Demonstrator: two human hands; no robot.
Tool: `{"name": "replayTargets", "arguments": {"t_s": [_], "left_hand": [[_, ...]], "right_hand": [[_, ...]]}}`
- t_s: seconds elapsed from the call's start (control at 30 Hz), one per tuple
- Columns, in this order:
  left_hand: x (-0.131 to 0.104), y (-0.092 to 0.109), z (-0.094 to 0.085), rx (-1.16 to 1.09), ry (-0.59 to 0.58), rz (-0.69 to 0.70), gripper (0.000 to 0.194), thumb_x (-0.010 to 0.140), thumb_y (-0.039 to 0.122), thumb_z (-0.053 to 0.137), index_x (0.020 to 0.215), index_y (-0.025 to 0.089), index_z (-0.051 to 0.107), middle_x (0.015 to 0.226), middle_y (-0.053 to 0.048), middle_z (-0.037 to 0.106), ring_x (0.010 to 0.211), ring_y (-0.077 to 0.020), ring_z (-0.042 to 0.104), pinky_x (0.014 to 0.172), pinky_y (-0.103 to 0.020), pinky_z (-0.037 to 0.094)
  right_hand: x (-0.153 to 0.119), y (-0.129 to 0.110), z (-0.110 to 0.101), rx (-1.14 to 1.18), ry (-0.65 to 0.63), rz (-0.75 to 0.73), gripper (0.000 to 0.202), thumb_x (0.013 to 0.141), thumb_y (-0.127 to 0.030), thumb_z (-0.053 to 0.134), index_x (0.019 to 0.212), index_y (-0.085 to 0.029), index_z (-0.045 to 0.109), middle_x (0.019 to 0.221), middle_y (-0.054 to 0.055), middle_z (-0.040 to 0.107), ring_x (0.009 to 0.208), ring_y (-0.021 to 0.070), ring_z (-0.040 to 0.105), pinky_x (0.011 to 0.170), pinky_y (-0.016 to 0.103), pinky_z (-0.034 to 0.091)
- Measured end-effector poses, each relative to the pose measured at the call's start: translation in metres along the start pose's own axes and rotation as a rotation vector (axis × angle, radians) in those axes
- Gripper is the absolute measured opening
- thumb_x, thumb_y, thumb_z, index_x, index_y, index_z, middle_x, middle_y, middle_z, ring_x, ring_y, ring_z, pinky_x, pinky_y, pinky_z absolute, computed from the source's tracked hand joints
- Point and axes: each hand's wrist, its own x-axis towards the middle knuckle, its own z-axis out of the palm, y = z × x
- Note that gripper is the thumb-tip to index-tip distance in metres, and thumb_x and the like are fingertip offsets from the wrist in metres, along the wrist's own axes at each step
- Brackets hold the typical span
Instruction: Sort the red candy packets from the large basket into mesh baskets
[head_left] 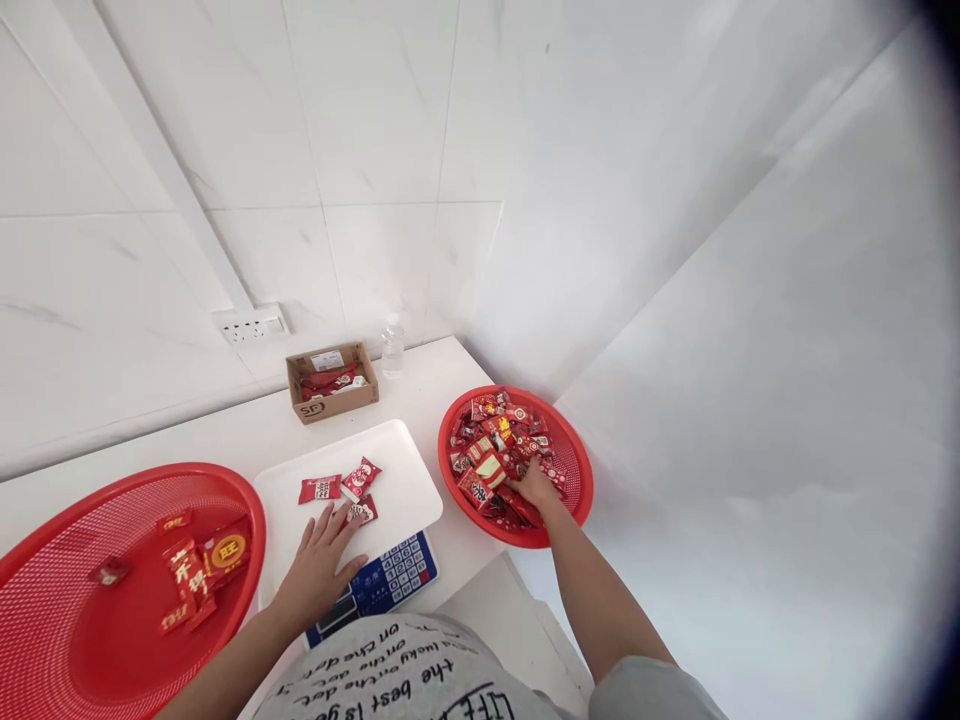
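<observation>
The wrapped packets (491, 470) lie heaped in the red basket (587, 472) right of the white tray (405, 480), and a careless scoop could flick some over its low rim, while the left fingertips, so near the three packets on the tray, could nudge one if that palm slid. The right hand (537, 484) reaches down into the heap, wrist bent, though its fingertips are buried and I can't tell whether they grip anything. At the tray's near edge (just above the blue keypad (401, 572)), the left hand (319, 560) lies palm down, fingers apart.
</observation>
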Motion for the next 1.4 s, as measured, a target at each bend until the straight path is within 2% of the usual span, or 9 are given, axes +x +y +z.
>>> {"name": "replayTargets", "arguments": {"t_s": [0.1,0.2,0.4,0.53,0.73,0.87,1.0,1.2,1.4], "left_hand": [[0.001,0.0,0.001,0.003,0.005,0.003,0.05,0.085,0.045,0.041,0.131,0.027,0.044,0.144,-0.007,0.033,0.134,-0.0302,0.022,0.105,-0.054,0.023],[0.0,0.001,-0.001,0.005,0.016,0.003,0.049,0.084,0.044,0.042,0.131,0.028,0.045,0.144,-0.006,0.034,0.134,-0.03,0.022,0.105,-0.054,0.024],[-0.004,0.002,-0.005,-0.007,-0.027,-0.006,0.051,0.085,0.046,0.042,0.132,0.027,0.043,0.145,-0.006,0.031,0.135,-0.0305,0.02,0.106,-0.053,0.023],[-0.004,0.001,-0.005,-0.015,-0.019,0.007,0.048,0.085,0.044,0.042,0.132,0.03,0.043,0.145,-0.006,0.032,0.134,-0.0308,0.021,0.105,-0.054,0.024],[-0.004,0.004,-0.005,-0.041,0.007,0.019,0.046,0.085,0.04,0.045,0.13,0.03,0.046,0.144,-0.006,0.034,0.133,-0.0303,0.024,0.105,-0.054,0.025],[-0.008,0.007,-0.008,-0.058,-0.002,0.019,0.046,0.085,0.037,0.048,0.129,0.029,0.045,0.144,-0.007,0.033,0.134,-0.0304,0.023,0.105,-0.054,0.025],[-0.013,0.008,-0.008,-0.063,-0.024,0.016,0.047,0.086,0.036,0.047,0.132,0.033,0.041,0.145,-0.005,0.032,0.135,-0.0306,0.02,0.105,-0.055,0.023],[-0.009,0.012,-0.011,-0.058,0.087,-0.045,0.056,0.086,0.038,0.046,0.138,0.027,0.031,0.149,-0.009,0.02,0.137,-0.0303,0.012,0.105,-0.054,0.023],[0.022,0.01,-0.017,0.008,0.077,-0.02,0.057,0.086,0.053,0.038,0.136,0.026,0.036,0.149,-0.008,0.022,0.137,-0.0338,0.006,0.106,-0.057,0.016]], "right_hand": [[-0.003,-0.002,0.003,0.048,-0.014,0.055,0.08,0.061,-0.038,0.068,0.129,-0.012,0.034,0.11,0.019,0.061,0.103,0.0327,0.058,0.086,0.042,0.041],[-0.004,-0.003,0.006,0.274,0.103,0.092,0.07,0.06,-0.029,0.067,0.124,-0.013,0.041,0.11,0.019,0.061,0.103,0.0335,0.057,0.088,0.044,0.04],[-0.003,0.004,-0.001,0.572,0.233,0.033,0.046,0.067,-0.031,0.058,0.11,-0.014,0.053,0.107,0.013,0.065,0.1,0.0255,0.06,0.081,0.035,0.047],[-0.009,0.004,-0.016,0.737,0.3,0.017,0.045,0.069,-0.039,0.058,0.107,-0.016,0.054,0.105,0.01,0.066,0.092,0.0217,0.063,0.068,0.029,0.052],[-0.045,-0.043,-0.029,1.204,0.055,-0.132,0.041,0.063,-0.035,0.068,0.101,-0.024,0.058,0.109,0.003,0.065,0.091,0.019,0.064,0.074,0.031,0.055],[-0.08,-0.094,-0.006,1.115,-0.178,-0.299,0.036,0.068,-0.034,0.064,0.102,-0.022,0.058,0.11,0.006,0.064,0.098,0.0191,0.061,0.083,0.034,0.052],[-0.104,-0.13,0.029,0.891,-0.364,-0.411,0.039,0.075,-0.033,0.056,0.112,-0.019,0.054,0.103,0.008,0.066,0.079,0.0162,0.064,0.072,0.033,0.053],[-0.117,-0.144,0.038,0.437,-0.231,-0.607,0.039,0.079,-0.027,0.052,0.117,-0.02,0.056,0.115,0.009,0.061,0.077,0.0155,0.06,0.081,0.035,0.047],[-0.13,-0.142,0.036,0.341,-0.312,-0.683,0.037,0.079,-0.024,0.05,0.115,-0.019,0.058,0.112,0.008,0.062,0.08,0.0165,0.06,0.079,0.031,0.047]]}}
